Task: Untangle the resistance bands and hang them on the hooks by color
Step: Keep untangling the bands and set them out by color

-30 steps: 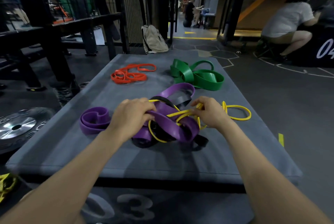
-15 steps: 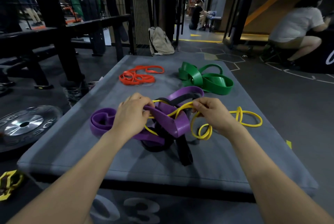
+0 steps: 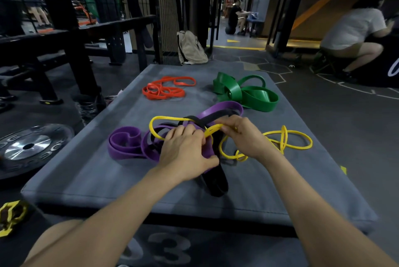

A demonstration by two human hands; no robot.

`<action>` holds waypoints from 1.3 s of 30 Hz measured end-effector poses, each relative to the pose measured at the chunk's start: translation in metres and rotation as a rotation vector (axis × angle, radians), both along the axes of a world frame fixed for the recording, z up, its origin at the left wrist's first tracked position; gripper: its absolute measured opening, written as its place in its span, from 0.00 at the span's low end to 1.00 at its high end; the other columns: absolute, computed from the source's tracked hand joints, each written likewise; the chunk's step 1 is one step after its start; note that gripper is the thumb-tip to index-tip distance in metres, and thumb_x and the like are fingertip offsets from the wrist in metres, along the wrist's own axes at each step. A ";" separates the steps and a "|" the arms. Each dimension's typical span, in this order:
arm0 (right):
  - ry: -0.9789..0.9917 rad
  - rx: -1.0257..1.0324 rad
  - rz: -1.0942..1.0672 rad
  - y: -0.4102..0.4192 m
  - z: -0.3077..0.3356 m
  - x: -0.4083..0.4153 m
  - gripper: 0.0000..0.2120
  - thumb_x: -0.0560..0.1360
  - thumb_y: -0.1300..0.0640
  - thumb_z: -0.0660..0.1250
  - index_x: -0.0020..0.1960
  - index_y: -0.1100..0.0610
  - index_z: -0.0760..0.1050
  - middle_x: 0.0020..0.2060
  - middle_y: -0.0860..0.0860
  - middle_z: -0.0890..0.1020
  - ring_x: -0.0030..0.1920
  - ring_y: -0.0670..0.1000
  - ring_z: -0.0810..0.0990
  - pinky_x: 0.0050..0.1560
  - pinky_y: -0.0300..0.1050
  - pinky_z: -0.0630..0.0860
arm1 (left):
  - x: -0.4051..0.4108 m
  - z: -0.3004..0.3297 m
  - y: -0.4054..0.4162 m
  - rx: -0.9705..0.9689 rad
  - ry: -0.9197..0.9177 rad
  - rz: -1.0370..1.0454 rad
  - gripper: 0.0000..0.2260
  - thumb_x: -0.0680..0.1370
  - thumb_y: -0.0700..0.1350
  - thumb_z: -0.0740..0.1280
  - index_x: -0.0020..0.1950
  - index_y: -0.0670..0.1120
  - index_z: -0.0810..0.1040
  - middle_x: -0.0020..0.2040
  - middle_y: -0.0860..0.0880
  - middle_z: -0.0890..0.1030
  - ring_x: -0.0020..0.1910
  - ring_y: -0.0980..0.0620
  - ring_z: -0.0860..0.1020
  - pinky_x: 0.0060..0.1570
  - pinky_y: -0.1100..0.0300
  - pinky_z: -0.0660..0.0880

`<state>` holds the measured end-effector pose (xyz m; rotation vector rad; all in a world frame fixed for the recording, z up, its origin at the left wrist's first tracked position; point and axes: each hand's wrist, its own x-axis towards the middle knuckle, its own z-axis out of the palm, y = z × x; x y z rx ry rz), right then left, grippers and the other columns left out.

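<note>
Head view: right hand point(image 3: 244, 137) is pinching the yellow band point(image 3: 287, 142), left hand point(image 3: 185, 152) gripping the purple band point(image 3: 125, 146); easing slowly looks wisest.

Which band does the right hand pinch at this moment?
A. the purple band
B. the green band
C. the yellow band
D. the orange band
C: the right hand pinches the thin yellow band just above the tangle, while the orange band and the green band lie untouched farther back.

Purple band point(image 3: 124, 146), yellow band point(image 3: 298, 140), seemingly black band point(image 3: 217, 184).
</note>
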<state>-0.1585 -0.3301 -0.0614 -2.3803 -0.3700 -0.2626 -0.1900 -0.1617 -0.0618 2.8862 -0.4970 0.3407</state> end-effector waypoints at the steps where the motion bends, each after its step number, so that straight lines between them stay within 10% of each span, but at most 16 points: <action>1: -0.010 -0.004 -0.011 0.000 -0.001 0.001 0.13 0.78 0.63 0.61 0.61 0.59 0.77 0.48 0.49 0.77 0.53 0.51 0.75 0.60 0.47 0.69 | 0.001 0.002 0.000 0.023 0.021 0.009 0.22 0.69 0.62 0.64 0.57 0.51 0.72 0.57 0.51 0.71 0.61 0.48 0.67 0.63 0.56 0.59; 8: -0.056 0.181 -0.061 0.009 0.002 -0.001 0.06 0.75 0.63 0.66 0.45 0.56 0.70 0.35 0.49 0.77 0.37 0.49 0.77 0.42 0.42 0.72 | 0.007 0.003 0.012 0.077 0.018 -0.036 0.18 0.74 0.48 0.64 0.64 0.52 0.70 0.62 0.53 0.74 0.65 0.49 0.65 0.70 0.56 0.51; 16: -0.175 0.197 -0.097 0.020 0.006 0.006 0.02 0.73 0.64 0.68 0.46 0.59 0.77 0.36 0.50 0.79 0.37 0.47 0.74 0.38 0.27 0.67 | 0.020 0.003 0.039 -0.027 -0.319 -0.271 0.15 0.68 0.50 0.66 0.53 0.47 0.75 0.48 0.50 0.78 0.49 0.49 0.75 0.45 0.54 0.73; 20: -0.310 0.026 0.049 0.029 0.011 0.007 0.09 0.73 0.63 0.63 0.50 0.58 0.80 0.45 0.51 0.83 0.47 0.50 0.80 0.48 0.46 0.73 | 0.019 0.003 0.044 -0.050 -0.386 -0.330 0.13 0.71 0.50 0.65 0.53 0.48 0.68 0.50 0.50 0.73 0.46 0.48 0.75 0.40 0.55 0.75; 26: -0.219 -0.206 0.252 0.038 0.012 0.009 0.11 0.70 0.68 0.60 0.43 0.57 0.78 0.39 0.50 0.80 0.43 0.55 0.77 0.49 0.60 0.72 | 0.016 0.006 0.044 -0.419 -0.224 -0.239 0.11 0.76 0.47 0.62 0.54 0.42 0.72 0.53 0.48 0.72 0.50 0.47 0.75 0.47 0.52 0.73; 32: -0.101 -0.036 0.222 0.036 0.010 0.005 0.15 0.71 0.69 0.58 0.52 0.59 0.79 0.45 0.54 0.83 0.48 0.54 0.80 0.51 0.51 0.75 | 0.017 0.000 0.042 -0.573 0.067 -0.159 0.15 0.79 0.45 0.63 0.65 0.45 0.70 0.52 0.49 0.80 0.52 0.49 0.78 0.46 0.63 0.67; 36: -0.094 0.110 0.059 0.033 0.009 0.001 0.15 0.74 0.66 0.64 0.60 0.60 0.75 0.53 0.54 0.80 0.53 0.48 0.79 0.53 0.34 0.71 | 0.025 0.002 0.042 -0.630 0.089 -0.073 0.07 0.78 0.46 0.65 0.50 0.43 0.77 0.42 0.49 0.80 0.45 0.47 0.79 0.39 0.61 0.66; 39: -0.168 0.097 -0.039 0.025 0.013 -0.004 0.05 0.73 0.60 0.68 0.49 0.58 0.79 0.38 0.45 0.80 0.38 0.35 0.75 0.41 0.30 0.68 | 0.028 0.000 0.042 -0.729 0.128 0.030 0.09 0.77 0.47 0.66 0.41 0.43 0.76 0.39 0.47 0.82 0.42 0.46 0.80 0.42 0.56 0.71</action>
